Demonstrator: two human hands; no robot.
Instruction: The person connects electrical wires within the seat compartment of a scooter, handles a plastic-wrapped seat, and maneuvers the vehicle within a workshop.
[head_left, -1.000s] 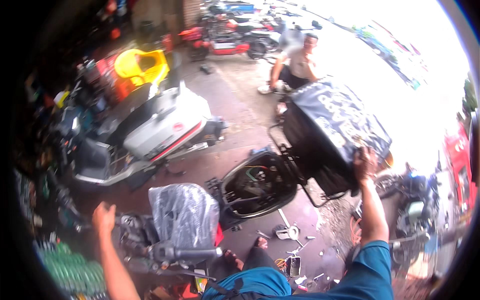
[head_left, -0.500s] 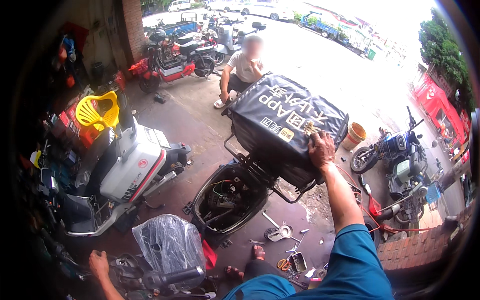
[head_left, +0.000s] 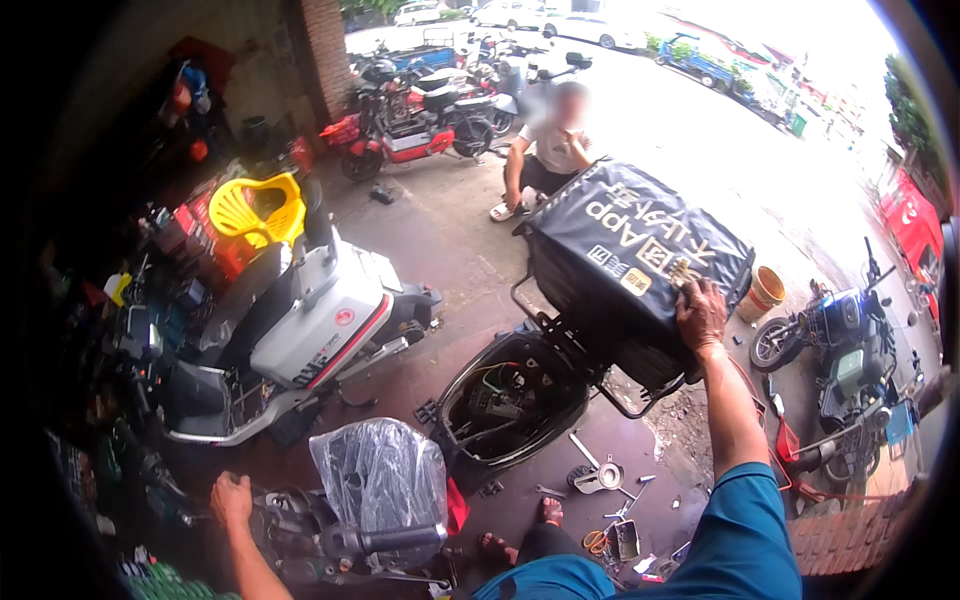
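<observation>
A scooter stands right in front of me, its steering end wrapped in clear plastic [head_left: 385,490]. My left hand [head_left: 232,500] is closed around the far end of its handlebar; the other handlebar grip [head_left: 390,540] is bare. The scooter's seat compartment [head_left: 515,395] gapes, with wires and parts inside. Behind it, a black delivery box [head_left: 620,290] sits tilted on a metal rack [head_left: 560,335]. My right hand [head_left: 703,318] grips the box's near right edge, fingers bent over the top. A small crumpled tan thing [head_left: 683,270] lies at its fingertips.
A white scooter [head_left: 335,320] and a yellow chair [head_left: 257,212] stand left. A person [head_left: 552,150] squats beyond the box. On the floor lie a round metal part [head_left: 605,477], scissors [head_left: 596,542] and other tools. A bucket [head_left: 763,292] and a blue scooter [head_left: 800,325] are at right.
The whole view has shifted, so everything sits farther right in the picture. Both hands keep their places on the handlebar and the box.
</observation>
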